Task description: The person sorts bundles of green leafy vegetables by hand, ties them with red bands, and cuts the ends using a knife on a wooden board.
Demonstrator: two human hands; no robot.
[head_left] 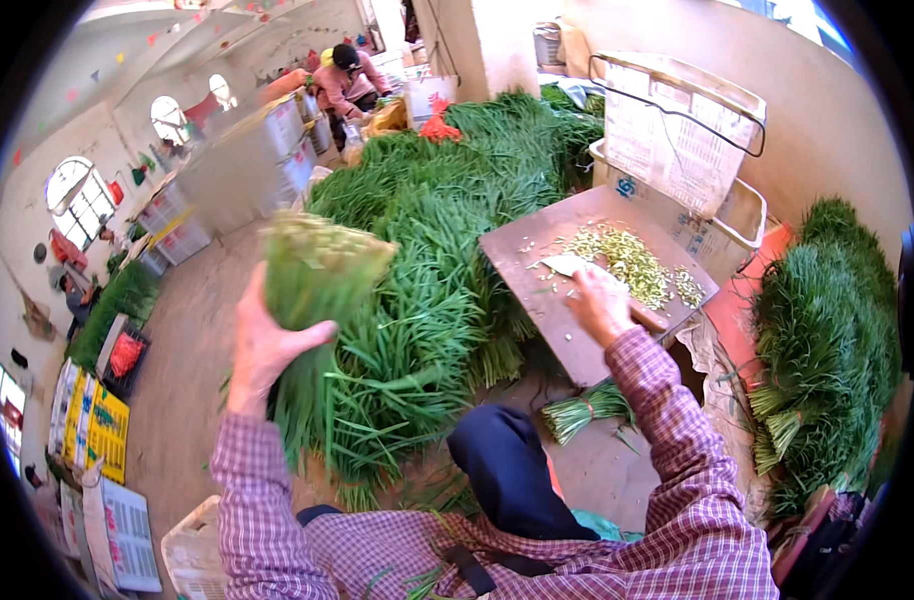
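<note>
My left hand (267, 340) grips a bundle of garlic chives (322, 270), blurred by motion, its pale cut ends upward and green leaves hanging down. The fingers behind it are hidden; the thumb shows at the side. On the right, my right hand (599, 305) is closed on a knife (649, 316) with a wooden handle, its blade flat over a brown cutting board (582, 350). Chopped pale stem ends (627, 255) lie scattered across that board. Just below the board, a tied bundle of chives (582, 412) rests on a flat surface.
A large heap of chives (427, 240) spreads left of the board. More bundles (827, 330) stand at the right wall. White plastic crates (677, 130) are stacked behind the board. Another person (347, 80) bends over at the far side. Yellow and white packages (97, 425) line the left.
</note>
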